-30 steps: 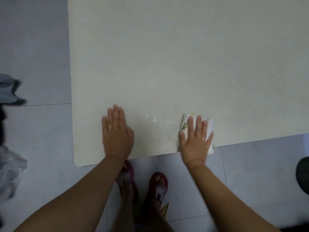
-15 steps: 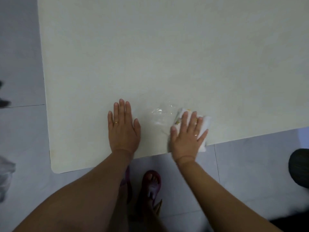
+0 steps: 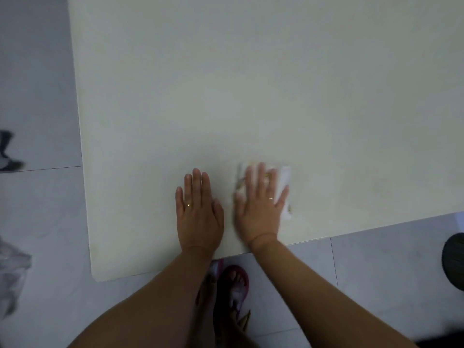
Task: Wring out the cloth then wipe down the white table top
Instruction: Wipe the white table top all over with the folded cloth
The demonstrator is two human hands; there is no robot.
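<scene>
My two hands are both on the one white table top [image 3: 251, 84], near its front edge. My left hand [image 3: 198, 212] lies palm down and flat, fingers straight and close together, holding nothing; there is one gold ring on it. My right hand [image 3: 261, 209] lies just beside it, also spread flat, fingers a little fanned, pressing down on the one folded cloth [image 3: 285, 179]. It pins the cloth under the palm and fingers rather than gripping it. That hand carries one ring that I can make out clearly, and it is blurred. The cloth is white with small yellowish marks at its edges; I can read no writing or brand on it. It sticks out past my fingertips and along the little-finger side, close to the table's front edge.

Below the table edge, on the grey tiled floor [image 3: 376, 272], I see my two feet in dark red sandals [image 3: 236, 285].
</scene>
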